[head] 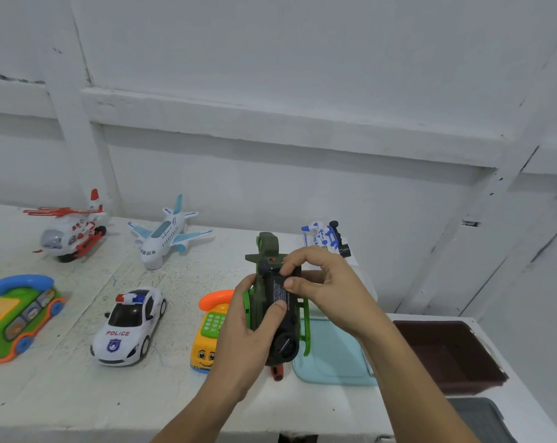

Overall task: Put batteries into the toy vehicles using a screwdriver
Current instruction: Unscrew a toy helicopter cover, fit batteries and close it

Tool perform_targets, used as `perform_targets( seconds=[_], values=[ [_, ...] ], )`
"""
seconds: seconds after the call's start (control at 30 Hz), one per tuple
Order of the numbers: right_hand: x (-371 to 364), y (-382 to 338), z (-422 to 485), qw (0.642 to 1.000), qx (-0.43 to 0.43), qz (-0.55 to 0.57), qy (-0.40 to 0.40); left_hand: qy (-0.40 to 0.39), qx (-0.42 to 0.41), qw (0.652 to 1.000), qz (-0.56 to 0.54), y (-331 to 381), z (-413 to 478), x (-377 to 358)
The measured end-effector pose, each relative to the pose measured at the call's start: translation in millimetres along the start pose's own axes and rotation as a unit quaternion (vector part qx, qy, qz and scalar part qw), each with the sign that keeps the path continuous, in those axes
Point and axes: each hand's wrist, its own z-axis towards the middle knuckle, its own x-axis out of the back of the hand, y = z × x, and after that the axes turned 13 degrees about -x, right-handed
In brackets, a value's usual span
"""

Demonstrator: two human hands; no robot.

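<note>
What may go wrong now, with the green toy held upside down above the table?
1. The right hand picks at the underside of the green toy helicopter, which the left hand holds in the air; a loose small part might drop outside the light blue tray.
2. A red and black tool handle lies partly hidden beneath; setting the toy down might knock it.

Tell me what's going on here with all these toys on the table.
A person holds a dark green toy helicopter belly-up over the table. The left hand grips its body, thumb on the black underside panel, while the right hand pinches at that panel near the tail end. Neither hand holds a screwdriver. A police car, a white airplane and a red and white helicopter stand to the left.
</note>
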Motion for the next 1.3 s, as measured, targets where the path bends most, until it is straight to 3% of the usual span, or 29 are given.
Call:
perform_targets(
  seconds=[0.27,0.5,0.63,0.7,0.8,0.83,0.9,0.97,1.0,1.1,1.3],
  values=[
    [-7,2,2,0.996,-0.004,-0.048,0.075,-0.001,-0.003,1.000,0.024,-7,4,-3],
    [-5,3,3,0.998,-0.005,0.007,0.067,0.007,0.013,1.000,0.005,-6,10,-3],
    [2,8,8,0.990,-0.057,0.126,0.017,0.013,0.031,0.999,-0.017,-6,12,-5],
    [8,15,12,0.967,-0.099,0.236,-0.019,0.018,0.038,0.999,-0.026,-6,14,-4],
    [9,38,21,0.914,-0.189,0.357,0.045,0.029,0.051,0.998,-0.036,-6,18,1],
    [8,48,24,0.924,-0.211,0.307,0.083,0.032,0.054,0.997,-0.039,-5,19,3],
    [3,68,24,0.966,-0.223,0.028,0.125,0.040,0.058,0.996,-0.046,-4,22,7],
    [-10,83,19,0.942,-0.200,-0.258,0.081,0.047,0.056,0.996,-0.050,-3,23,10],
    [-18,89,16,0.925,-0.203,-0.316,0.056,0.049,0.056,0.996,-0.051,-3,24,11],
    [-44,105,9,0.914,-0.238,-0.328,0.022,0.055,0.057,0.995,-0.058,-2,24,14],
    [-61,111,0,0.891,-0.240,-0.382,0.055,0.051,0.052,0.996,-0.054,-3,24,21]
  ],
)
